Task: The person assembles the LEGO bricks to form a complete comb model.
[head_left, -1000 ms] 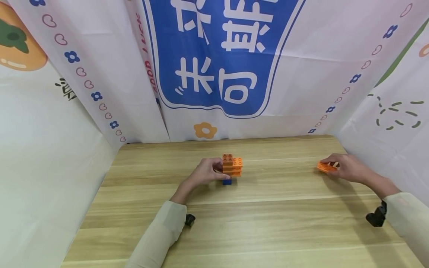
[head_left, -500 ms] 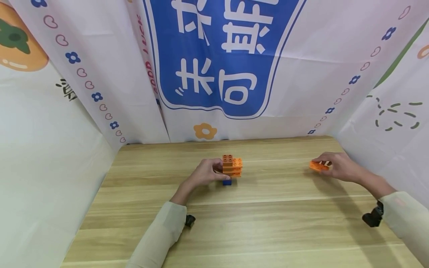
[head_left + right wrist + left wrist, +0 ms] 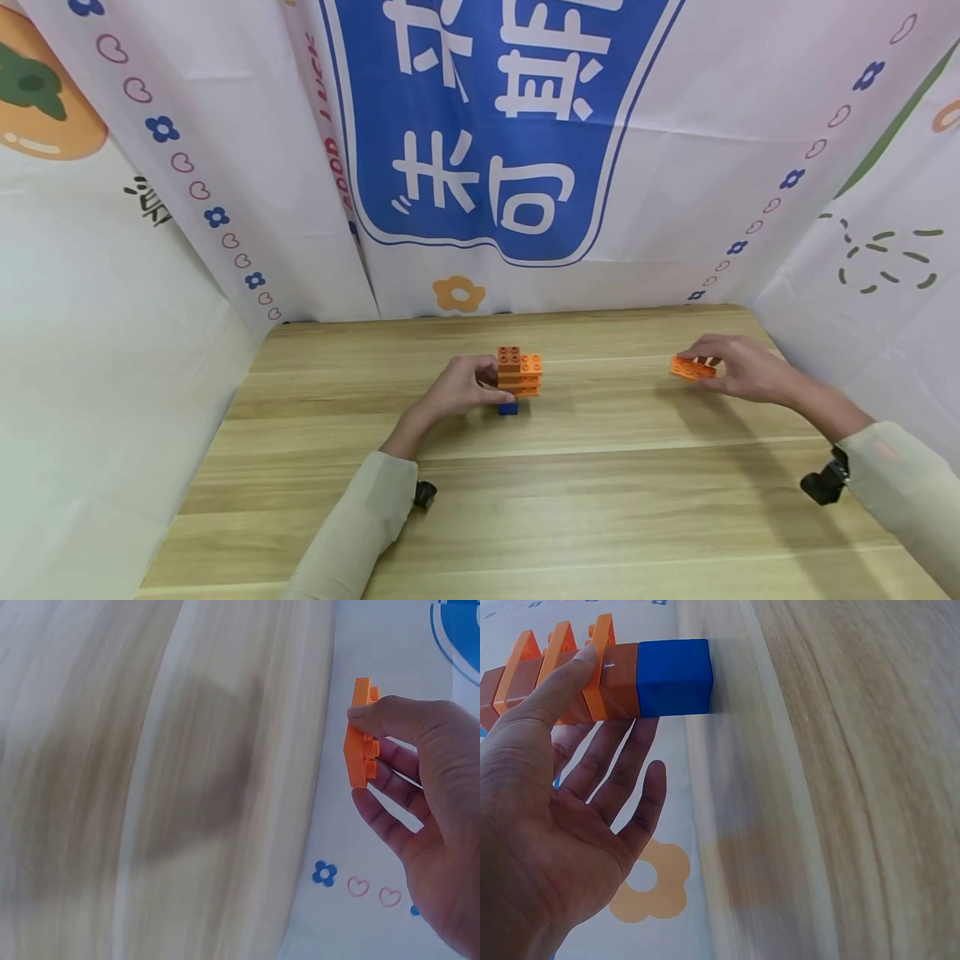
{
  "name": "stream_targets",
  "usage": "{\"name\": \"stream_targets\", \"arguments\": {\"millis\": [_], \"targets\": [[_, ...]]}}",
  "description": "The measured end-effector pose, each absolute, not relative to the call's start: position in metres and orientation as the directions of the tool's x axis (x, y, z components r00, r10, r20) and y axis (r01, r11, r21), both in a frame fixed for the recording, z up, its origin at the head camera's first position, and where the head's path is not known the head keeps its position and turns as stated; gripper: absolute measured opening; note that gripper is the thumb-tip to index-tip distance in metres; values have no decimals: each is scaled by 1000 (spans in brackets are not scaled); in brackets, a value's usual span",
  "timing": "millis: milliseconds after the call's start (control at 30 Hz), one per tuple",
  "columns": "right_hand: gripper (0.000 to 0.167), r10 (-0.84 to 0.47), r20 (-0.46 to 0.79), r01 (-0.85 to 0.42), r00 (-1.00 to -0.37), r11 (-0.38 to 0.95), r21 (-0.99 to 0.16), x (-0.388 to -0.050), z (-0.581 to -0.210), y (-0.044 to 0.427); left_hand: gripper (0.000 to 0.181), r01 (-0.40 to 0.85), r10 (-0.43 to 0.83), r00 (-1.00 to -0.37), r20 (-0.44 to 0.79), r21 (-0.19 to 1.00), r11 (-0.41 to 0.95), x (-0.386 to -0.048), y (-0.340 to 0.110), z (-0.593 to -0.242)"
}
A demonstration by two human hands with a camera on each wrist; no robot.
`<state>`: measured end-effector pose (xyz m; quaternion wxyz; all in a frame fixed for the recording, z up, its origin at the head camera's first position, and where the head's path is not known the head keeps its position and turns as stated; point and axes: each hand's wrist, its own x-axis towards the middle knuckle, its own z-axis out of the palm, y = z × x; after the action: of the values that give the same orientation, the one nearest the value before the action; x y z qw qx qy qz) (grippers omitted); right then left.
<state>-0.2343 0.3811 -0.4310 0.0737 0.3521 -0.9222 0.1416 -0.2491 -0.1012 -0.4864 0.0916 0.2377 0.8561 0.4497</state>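
Observation:
My left hand (image 3: 462,387) grips a stack of toy building bricks (image 3: 509,360) near the table's back middle. In the left wrist view, brown bricks (image 3: 620,681) alternate with thin orange plates (image 3: 598,667) that stick out to one side, and a blue brick (image 3: 675,677) forms the bottom end. My thumb lies across the lowest orange plate; the fingers reach behind the stack. At the right, my right hand (image 3: 742,369) pinches a flat orange studded plate (image 3: 692,367) between thumb and fingers. That plate is above the table, its shadow beneath, and apart from the stack.
A wood-grain table (image 3: 570,500) spans the space before me. Printed white cloth (image 3: 660,225) rises at its back edge and along both sides. A black wrist camera (image 3: 823,485) sits on my right wrist, another black camera (image 3: 425,495) on my left.
My right hand has moved left and slightly toward the back with the orange plate, coming nearer the stack. My left hand and the brick stack have stayed in place.

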Motion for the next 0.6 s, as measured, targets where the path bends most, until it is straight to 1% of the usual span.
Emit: {"name": "stream_targets", "arguments": {"millis": [200, 600], "targets": [[46, -668, 264, -718, -696, 660, -221, -235, -426, 365, 24, 329, 495, -867, 56, 811, 483, -249, -101, -486], [45, -703, 272, -753, -657, 620, -220, -238, -419, 340, 25, 327, 493, -869, 53, 809, 488, -249, -101, -485]]}}
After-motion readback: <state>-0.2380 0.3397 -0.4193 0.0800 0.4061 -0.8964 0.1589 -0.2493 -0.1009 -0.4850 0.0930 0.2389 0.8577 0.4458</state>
